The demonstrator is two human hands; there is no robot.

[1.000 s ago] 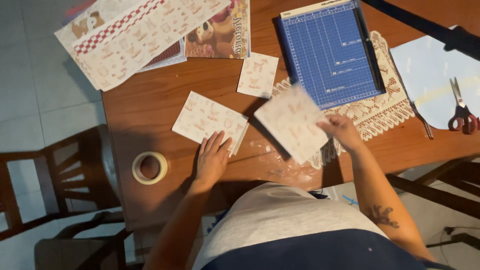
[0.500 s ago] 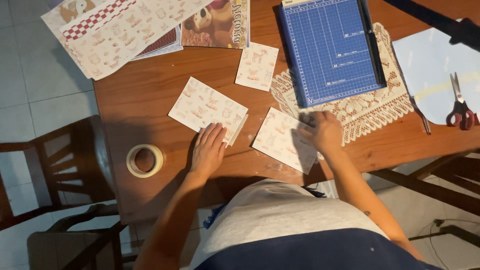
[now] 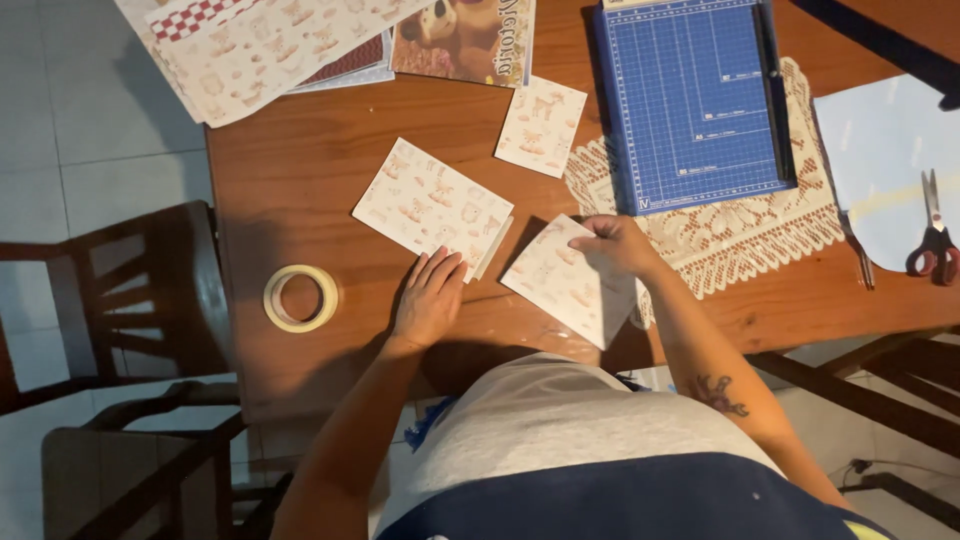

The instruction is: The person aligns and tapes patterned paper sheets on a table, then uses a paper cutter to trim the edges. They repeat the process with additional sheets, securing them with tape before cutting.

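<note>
My left hand (image 3: 430, 297) lies flat on the brown wooden table (image 3: 290, 180), its fingertips at the near edge of a small stack of cream patterned paper sheets (image 3: 432, 207). My right hand (image 3: 620, 243) pinches the far edge of another patterned paper piece (image 3: 570, 283), which rests low over the table near the front edge. A smaller patterned square (image 3: 541, 125) lies farther back, beside the blue paper trimmer (image 3: 690, 100).
A tape roll (image 3: 300, 298) sits left of my left hand. The trimmer rests on a lace doily (image 3: 740, 235). Large patterned sheets (image 3: 250, 50) and a picture booklet (image 3: 465, 35) lie at the back. Red-handled scissors (image 3: 935, 240) rest on pale paper at right. A dark chair (image 3: 120, 300) stands left.
My right hand has brought the patterned piece down from mid-air to the table and slid it a little toward my left hand. My left hand stayed flat.
</note>
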